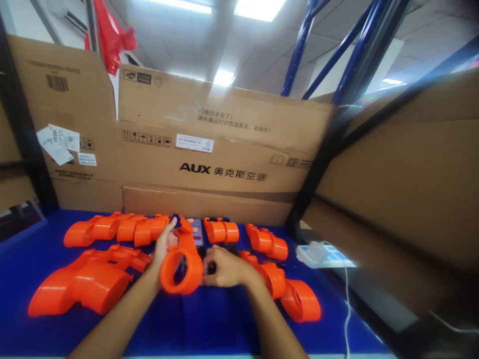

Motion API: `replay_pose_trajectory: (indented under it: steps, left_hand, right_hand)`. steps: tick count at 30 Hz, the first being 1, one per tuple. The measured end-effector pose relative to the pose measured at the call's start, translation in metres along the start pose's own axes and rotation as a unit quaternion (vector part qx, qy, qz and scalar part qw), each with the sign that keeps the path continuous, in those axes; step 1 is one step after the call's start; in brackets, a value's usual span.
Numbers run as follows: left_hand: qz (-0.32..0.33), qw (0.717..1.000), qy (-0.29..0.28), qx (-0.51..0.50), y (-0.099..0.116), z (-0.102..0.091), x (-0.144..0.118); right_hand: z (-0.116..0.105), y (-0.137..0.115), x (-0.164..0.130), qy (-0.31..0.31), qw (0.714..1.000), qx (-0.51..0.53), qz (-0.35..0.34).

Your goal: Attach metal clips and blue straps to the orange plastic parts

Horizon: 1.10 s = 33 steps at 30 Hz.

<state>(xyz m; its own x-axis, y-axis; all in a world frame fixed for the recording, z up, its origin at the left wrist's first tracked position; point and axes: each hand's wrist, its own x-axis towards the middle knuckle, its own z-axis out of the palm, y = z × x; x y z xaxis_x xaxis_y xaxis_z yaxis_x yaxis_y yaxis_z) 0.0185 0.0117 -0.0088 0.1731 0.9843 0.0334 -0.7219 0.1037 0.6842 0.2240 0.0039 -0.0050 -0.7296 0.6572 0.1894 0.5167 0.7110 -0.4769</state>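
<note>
My left hand grips the orange ringed part above the counter; right hand curls close beside it, hold unclear. I'd brace the left, work the right gently.

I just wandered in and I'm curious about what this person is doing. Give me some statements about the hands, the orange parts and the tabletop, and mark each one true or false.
1. The left hand holds an orange part with a ring-shaped end. True.
2. Other orange parts lie on the tabletop on both sides of the hands. True.
3. The tabletop is yellow. False: it is blue.
4. A white power strip lies to the right of the right hand. True.
5. The right hand rests on the power strip. False: it is right beside the held part's ring-shaped end.
6. Every orange part lies on the tabletop. False: one is in the left hand.
</note>
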Motion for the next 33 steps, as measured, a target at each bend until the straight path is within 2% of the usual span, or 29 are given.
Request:
replay_pose_trajectory:
  steps: [7, 11, 14, 16, 20, 23, 29, 31, 33]
  left_hand:
    - [0.006, 1.0, -0.016, -0.004, -0.004, -0.003, 0.002]
    - [0.016, 1.0, -0.009, -0.008, -0.004, 0.0, 0.0]
    - [0.02, 1.0, -0.013, -0.009, -0.002, 0.0, 0.0]
    - [0.014, 1.0, -0.018, -0.003, -0.001, 0.0, 0.0]
    - [-0.006, 0.999, -0.035, 0.027, -0.002, 0.005, -0.003]
    - [-0.003, 0.996, -0.062, 0.061, -0.009, 0.012, -0.009]
    - [0.023, 0.984, -0.071, 0.162, -0.018, 0.016, -0.015]
    - [0.033, 0.983, -0.072, 0.163, -0.018, 0.014, -0.014]
    - [0.036, 0.989, -0.069, 0.127, -0.016, 0.013, -0.013]
  right_hand:
    - [0.009, -0.002, 0.008, 0.007, 0.999, -0.017, 0.038]
    - [0.006, 0.001, 0.006, 0.048, 0.996, 0.013, 0.068]
    - [0.0, 0.006, 0.005, 0.119, 0.987, 0.04, 0.101]
    - [-0.005, 0.011, 0.004, 0.193, 0.972, 0.056, 0.119]
    - [-0.01, 0.017, 0.006, 0.356, 0.919, 0.057, 0.159]
    - [-0.01, 0.018, 0.006, 0.425, 0.89, 0.044, 0.163]
    - [-0.01, 0.012, 0.005, 0.456, 0.876, 0.053, 0.152]
    - [-0.011, 0.008, 0.007, 0.459, 0.873, 0.094, 0.136]
    - [-0.013, 0.003, 0.01, 0.444, 0.871, 0.182, 0.107]
